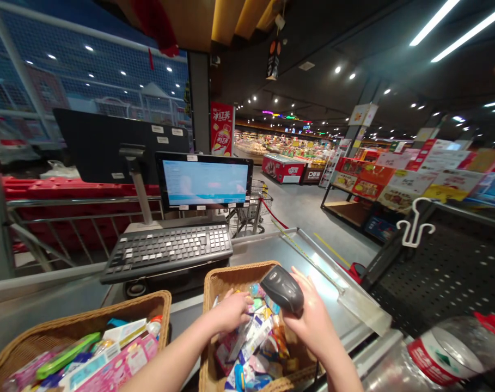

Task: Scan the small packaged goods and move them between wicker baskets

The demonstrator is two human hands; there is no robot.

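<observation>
My right hand grips a dark grey handheld barcode scanner and holds it over a wicker basket full of small colourful packets. My left hand reaches into that same basket, fingers resting on the packets at its far side. A second wicker basket at the lower left holds boxes and wrapped items, among them a green pack and a pink box.
A black keyboard and a lit screen stand on the steel checkout counter behind the baskets. A dark perforated rack is on the right, a clear plastic jar at the lower right. Shop shelves lie beyond.
</observation>
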